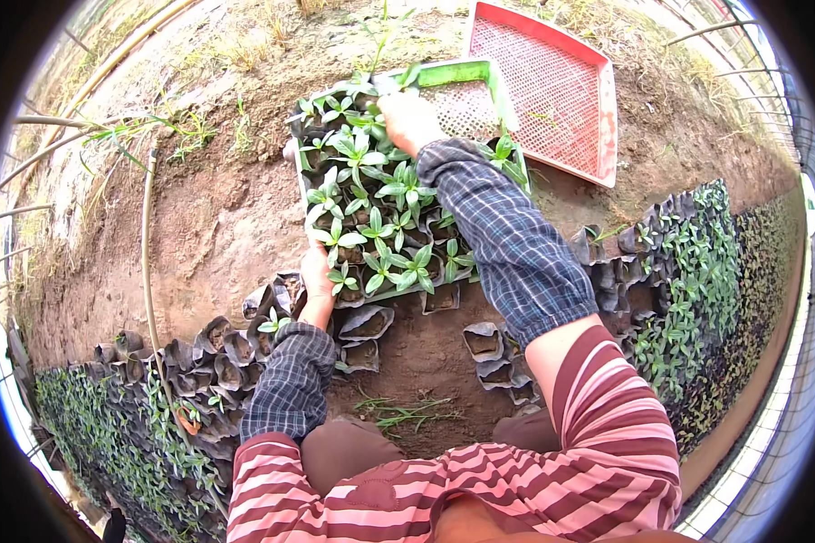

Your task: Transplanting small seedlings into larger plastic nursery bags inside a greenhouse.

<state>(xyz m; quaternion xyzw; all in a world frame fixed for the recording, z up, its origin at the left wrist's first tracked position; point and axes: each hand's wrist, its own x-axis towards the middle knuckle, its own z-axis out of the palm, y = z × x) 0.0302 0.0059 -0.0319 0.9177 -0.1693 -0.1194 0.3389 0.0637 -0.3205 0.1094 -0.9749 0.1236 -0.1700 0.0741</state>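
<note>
A green plastic tray (506, 102) holds many leafy seedlings (356, 157) in black nursery bags. My right hand (409, 121) reaches among the seedlings near the tray's far side, beside its bare perforated part; bright glare and leaves hide its fingertips, so whether it grips anything is unclear. At the tray's near left corner is my left hand (318, 275), its fingers partly hidden by leaves and the tray's edge; its hold cannot be made out. Just below the tray, soil-filled bags (365, 322) stand on the ground.
Beyond the green tray lies a red plastic crate (608, 122). Rows of bagged seedlings stand at the left (109, 414) and right (699, 285). A thin bamboo pole (148, 258) crosses the left side. More soil-filled bags (483, 341) stand near my right knee, and wire mesh fencing borders the plot.
</note>
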